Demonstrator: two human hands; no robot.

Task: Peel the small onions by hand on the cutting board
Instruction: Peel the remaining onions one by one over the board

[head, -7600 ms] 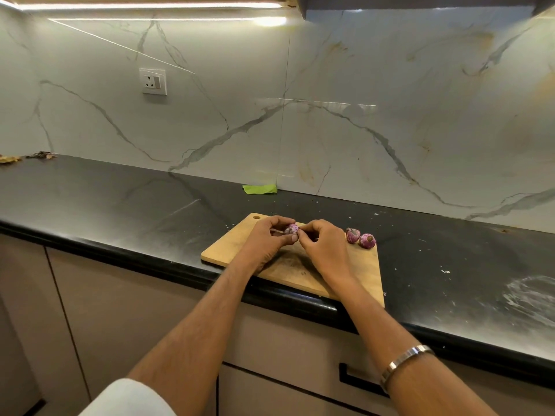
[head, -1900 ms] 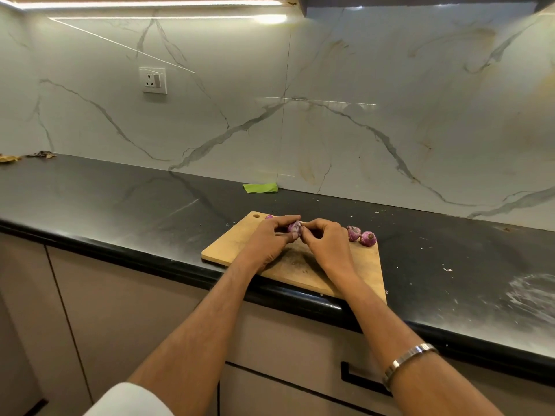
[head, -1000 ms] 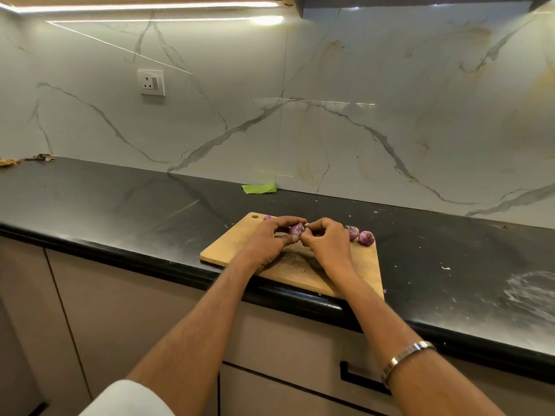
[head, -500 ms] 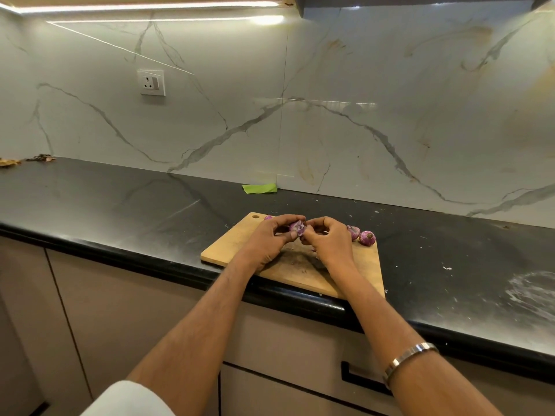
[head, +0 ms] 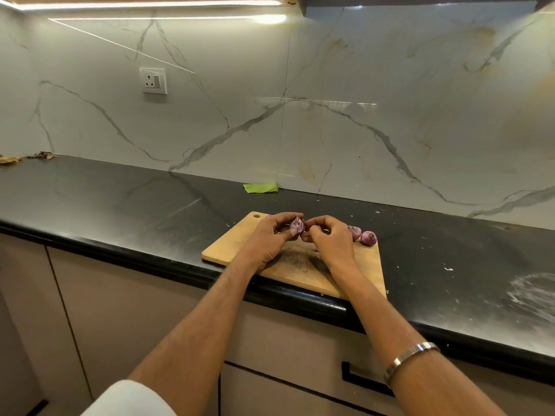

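A wooden cutting board (head: 234, 244) lies at the front edge of the black counter. My left hand (head: 267, 238) grips a small purple onion (head: 297, 226) just above the board's far side. My right hand (head: 329, 238) meets it from the right, its fingertips pinched at the onion's skin. Two more small onions, one (head: 355, 232) partly hidden behind my right hand and one (head: 368, 238) in full view, rest on the board's far right corner. A purple scrap (head: 268, 216) peeks out behind my left hand.
The black counter (head: 120, 205) runs left and right, with white flecks and a smear (head: 531, 298) at the right. A green scrap (head: 260, 187) lies against the marble wall. A socket (head: 154, 81) sits on the wall. Dry debris (head: 42, 155) lies far left.
Both hands have stayed over the board with the onion between them. The onion has turned a little in my fingers, and my right fingertips have shifted on its skin.
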